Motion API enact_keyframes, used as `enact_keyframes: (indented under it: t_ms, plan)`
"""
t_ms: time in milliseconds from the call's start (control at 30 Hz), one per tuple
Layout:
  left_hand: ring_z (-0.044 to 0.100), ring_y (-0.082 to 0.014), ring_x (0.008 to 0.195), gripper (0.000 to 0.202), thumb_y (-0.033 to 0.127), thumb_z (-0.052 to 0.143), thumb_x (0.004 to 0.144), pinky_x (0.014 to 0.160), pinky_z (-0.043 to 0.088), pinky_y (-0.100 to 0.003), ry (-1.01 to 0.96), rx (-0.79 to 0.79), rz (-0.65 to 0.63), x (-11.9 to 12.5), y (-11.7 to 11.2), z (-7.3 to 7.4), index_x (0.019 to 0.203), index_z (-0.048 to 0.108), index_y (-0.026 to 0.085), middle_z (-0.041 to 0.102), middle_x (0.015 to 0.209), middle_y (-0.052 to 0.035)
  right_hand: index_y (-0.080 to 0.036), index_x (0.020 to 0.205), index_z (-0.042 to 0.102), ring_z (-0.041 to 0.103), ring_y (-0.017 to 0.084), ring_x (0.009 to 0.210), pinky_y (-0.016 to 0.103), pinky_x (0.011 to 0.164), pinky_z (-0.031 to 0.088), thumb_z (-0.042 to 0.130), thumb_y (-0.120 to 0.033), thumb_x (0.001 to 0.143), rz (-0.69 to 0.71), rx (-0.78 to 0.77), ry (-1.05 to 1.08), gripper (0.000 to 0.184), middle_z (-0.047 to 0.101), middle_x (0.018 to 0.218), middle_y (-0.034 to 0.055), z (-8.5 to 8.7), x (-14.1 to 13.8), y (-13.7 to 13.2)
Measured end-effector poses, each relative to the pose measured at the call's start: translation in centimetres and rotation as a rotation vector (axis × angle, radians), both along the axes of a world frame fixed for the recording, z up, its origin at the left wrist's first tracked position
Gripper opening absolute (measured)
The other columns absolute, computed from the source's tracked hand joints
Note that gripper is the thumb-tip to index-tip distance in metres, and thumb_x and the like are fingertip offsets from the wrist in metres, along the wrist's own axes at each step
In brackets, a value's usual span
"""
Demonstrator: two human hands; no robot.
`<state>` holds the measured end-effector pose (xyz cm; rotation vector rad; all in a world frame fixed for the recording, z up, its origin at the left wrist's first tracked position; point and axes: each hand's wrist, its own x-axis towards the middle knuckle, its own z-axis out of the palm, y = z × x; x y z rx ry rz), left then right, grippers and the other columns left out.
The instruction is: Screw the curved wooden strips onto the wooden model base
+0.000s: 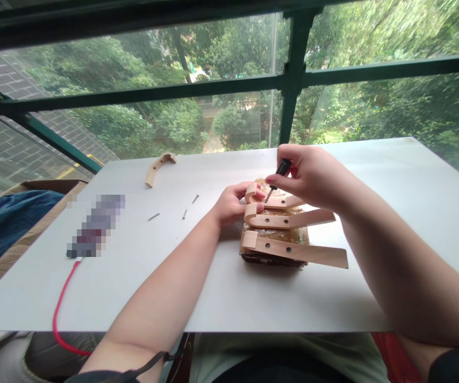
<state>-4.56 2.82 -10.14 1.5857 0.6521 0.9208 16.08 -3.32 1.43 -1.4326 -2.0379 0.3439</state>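
A brown block [277,236] lies on the white table [221,287] with three curved wooden hooks [293,250] laid across its top. My left hand [233,205] is closed on the curled end of the farthest hook, steadying it. My right hand [313,178] is wrapped round a small black-handled screwdriver [279,173], whose tip points down onto that same hook. The two nearer hooks show dark screw heads. A fourth wooden hook [158,167] lies loose at the far left of the table.
Three loose screws [184,214] lie on the table left of the block. A blurred-out object [96,226] with a red cable [64,303] sits at the left. A cardboard box with blue cloth [1,223] stands beside the table. Windows rise behind.
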Motion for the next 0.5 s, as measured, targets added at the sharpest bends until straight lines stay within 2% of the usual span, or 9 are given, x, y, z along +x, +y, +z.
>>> enact_keyframes:
  t_ms: [167, 233, 333, 500]
  plan:
    - [0.064, -0.0213, 0.092, 0.035, 0.033, 0.090, 0.060, 0.087, 0.051, -0.036, 0.002, 0.006, -0.013, 0.01, 0.07, 0.07, 0.086, 0.076, 0.015, 0.069, 0.099, -0.0070, -0.021, 0.085, 0.060, 0.047, 0.012, 0.059, 0.028, 0.058, 0.032, 0.065, -0.027, 0.084, 0.025, 0.036, -0.029, 0.008, 0.058, 0.069, -0.0013, -0.30, -0.45, -0.19]
    - [0.064, -0.0215, 0.091, 0.036, 0.034, 0.090, 0.060, 0.086, 0.051, -0.036, 0.010, 0.004, -0.003, -0.02, 0.09, 0.05, 0.087, 0.076, 0.014, 0.069, 0.099, -0.0071, -0.021, 0.098, 0.062, 0.053, 0.014, 0.066, 0.029, 0.062, 0.036, 0.063, -0.023, 0.084, 0.056, 0.060, -0.018, 0.014, 0.064, 0.079, 0.0009, -0.57, -0.45, -0.06]
    - [0.064, -0.0211, 0.090, 0.037, 0.035, 0.090, 0.060, 0.085, 0.052, -0.035, 0.013, -0.004, 0.007, -0.04, 0.04, 0.02, 0.088, 0.076, 0.015, 0.069, 0.097, -0.0068, -0.021, 0.112, 0.057, 0.060, 0.017, 0.076, 0.030, 0.069, 0.041, 0.060, -0.017, 0.084, 0.149, 0.075, 0.006, 0.028, 0.069, 0.091, 0.0031, -0.75, -0.34, 0.00]
    - [0.064, -0.0211, 0.091, 0.035, 0.035, 0.090, 0.060, 0.086, 0.051, -0.035, -0.009, -0.002, -0.003, 0.03, -0.06, 0.05, 0.087, 0.076, 0.016, 0.070, 0.097, -0.0065, -0.021, 0.119, 0.052, 0.063, 0.018, 0.081, 0.030, 0.069, 0.045, 0.053, -0.013, 0.086, 0.289, -0.003, -0.035, 0.034, 0.072, 0.101, 0.0059, -0.22, 0.28, -0.39]
